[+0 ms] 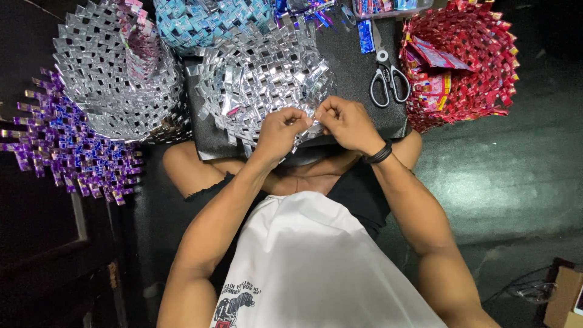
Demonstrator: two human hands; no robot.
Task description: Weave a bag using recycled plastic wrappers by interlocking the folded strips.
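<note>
A round silver woven foil piece rests on a dark board across my lap. My left hand and my right hand meet at its near edge, both pinching a small silver foil strip between fingertips. A black band sits on my right wrist. The strip is mostly hidden by my fingers.
Black-handled scissors lie on the board to the right. A red woven basket stands far right, a silver woven piece and a purple one at left, a blue one behind. A cardboard box sits at bottom right.
</note>
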